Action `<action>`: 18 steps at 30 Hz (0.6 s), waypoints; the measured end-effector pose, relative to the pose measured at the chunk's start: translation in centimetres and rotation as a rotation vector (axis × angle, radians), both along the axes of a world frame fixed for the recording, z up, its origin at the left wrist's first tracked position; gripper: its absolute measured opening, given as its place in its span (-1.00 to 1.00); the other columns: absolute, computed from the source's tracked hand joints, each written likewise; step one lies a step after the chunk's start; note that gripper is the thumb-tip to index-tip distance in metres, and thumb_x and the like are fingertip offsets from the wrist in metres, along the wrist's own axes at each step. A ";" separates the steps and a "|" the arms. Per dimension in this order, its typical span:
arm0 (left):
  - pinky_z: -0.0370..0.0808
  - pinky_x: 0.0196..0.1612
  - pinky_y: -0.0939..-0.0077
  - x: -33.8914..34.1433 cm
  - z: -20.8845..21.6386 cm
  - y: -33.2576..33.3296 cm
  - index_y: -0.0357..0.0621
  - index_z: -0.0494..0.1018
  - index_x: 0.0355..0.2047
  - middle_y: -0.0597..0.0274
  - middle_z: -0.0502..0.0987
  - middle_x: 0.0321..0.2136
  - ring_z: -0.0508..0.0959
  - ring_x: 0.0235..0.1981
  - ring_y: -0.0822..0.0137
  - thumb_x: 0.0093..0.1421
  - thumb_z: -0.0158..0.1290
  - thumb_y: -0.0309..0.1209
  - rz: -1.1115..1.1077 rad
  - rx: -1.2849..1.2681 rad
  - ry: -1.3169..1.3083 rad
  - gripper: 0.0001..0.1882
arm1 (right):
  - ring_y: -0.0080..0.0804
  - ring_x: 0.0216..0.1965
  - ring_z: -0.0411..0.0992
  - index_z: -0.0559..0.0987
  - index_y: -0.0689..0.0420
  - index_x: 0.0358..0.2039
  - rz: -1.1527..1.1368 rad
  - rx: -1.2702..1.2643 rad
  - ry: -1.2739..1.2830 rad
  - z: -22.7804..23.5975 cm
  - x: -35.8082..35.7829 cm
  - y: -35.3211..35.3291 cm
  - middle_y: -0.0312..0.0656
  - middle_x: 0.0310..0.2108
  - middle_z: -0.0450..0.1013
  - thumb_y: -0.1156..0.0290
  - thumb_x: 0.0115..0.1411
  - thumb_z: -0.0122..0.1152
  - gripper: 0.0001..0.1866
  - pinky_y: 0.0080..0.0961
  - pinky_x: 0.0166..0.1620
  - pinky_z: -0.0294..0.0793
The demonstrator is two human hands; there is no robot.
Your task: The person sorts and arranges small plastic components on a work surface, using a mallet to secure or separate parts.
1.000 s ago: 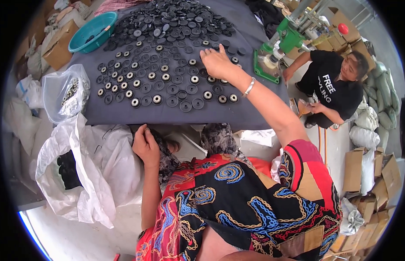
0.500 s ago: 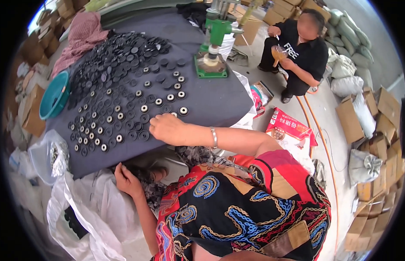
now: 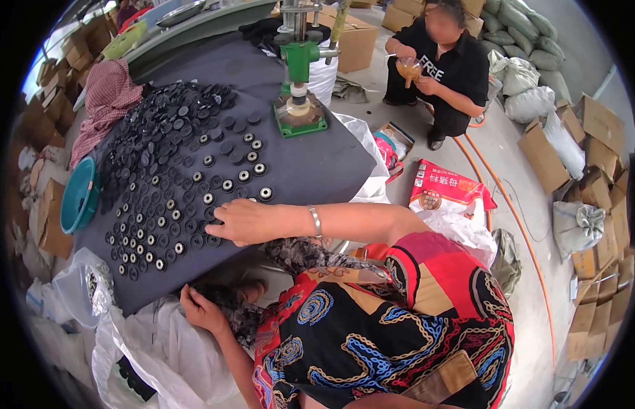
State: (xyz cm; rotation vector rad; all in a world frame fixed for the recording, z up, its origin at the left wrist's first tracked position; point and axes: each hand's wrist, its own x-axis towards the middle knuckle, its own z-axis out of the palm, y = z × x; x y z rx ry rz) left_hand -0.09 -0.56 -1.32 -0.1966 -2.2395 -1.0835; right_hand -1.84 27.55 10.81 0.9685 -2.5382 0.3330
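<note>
We note that the view has swung since one second ago, the table (image 3: 311, 167) now lying farther to the left; the right hand (image 3: 246, 221), then reaching in over the far right of the spread discs, is now drawn back to the near edge — so it works, we judge, the closest discs rather than the distant ones; its fingers are curled, palm down, over the black discs (image 3: 213, 240), and we cannot tell whether they grip one; the left hand (image 3: 200, 310) is half curled just beside the table's near edge, above the white sack (image 3: 171, 341), and we see nothing in it, though its inner side is hidden; the discs lie loosely spread before the right hand, some with metal centres (image 3: 266, 193), others plain, and a dense heap (image 3: 164, 123) stands behind them; as to edges, the near one slants from lower left up to the right corner, close under the right forearm; the clear bag (image 3: 72, 286) and teal basin (image 3: 70, 204) crowd the left side; the freest room — bare cloth — lies between the spread and that right corner, bounded at the back by the green press (image 3: 300, 119)
</note>
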 end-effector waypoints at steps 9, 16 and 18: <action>0.52 -0.19 0.40 -0.5 0.2 -0.1 -0.34 0.49 -0.12 -0.03 0.60 -0.24 0.60 -0.29 0.16 0.30 -0.02 -0.47 0.001 -0.023 -0.028 -0.77 | -0.14 -0.42 0.44 0.46 0.09 -0.34 -0.534 -0.446 0.112 -1.3 6.5 9.5 -0.10 -0.37 0.34 0.45 -0.08 0.21 -0.76 -0.24 -0.40 0.48; 0.52 -0.18 0.38 -0.6 0.2 0.4 -0.37 0.49 -0.14 -0.07 0.60 -0.24 0.60 -0.29 0.11 0.29 -0.03 -0.48 -0.001 -0.020 -0.031 -0.78 | -0.12 -0.32 0.45 0.45 0.15 -0.39 -0.819 -0.220 -0.008 -3.5 9.6 12.4 -0.12 -0.40 0.39 0.44 -0.07 0.22 -0.79 -0.22 -0.30 0.49; 0.52 -0.18 0.38 -0.3 0.1 0.0 -0.36 0.50 -0.14 -0.05 0.60 -0.25 0.60 -0.29 0.12 0.28 -0.02 -0.48 0.000 -0.005 -0.007 -0.78 | -0.11 -0.31 0.45 0.46 0.17 -0.40 -0.795 -0.139 -0.045 -2.7 9.3 12.1 -0.11 -0.39 0.40 0.45 -0.06 0.21 -0.81 -0.23 -0.29 0.50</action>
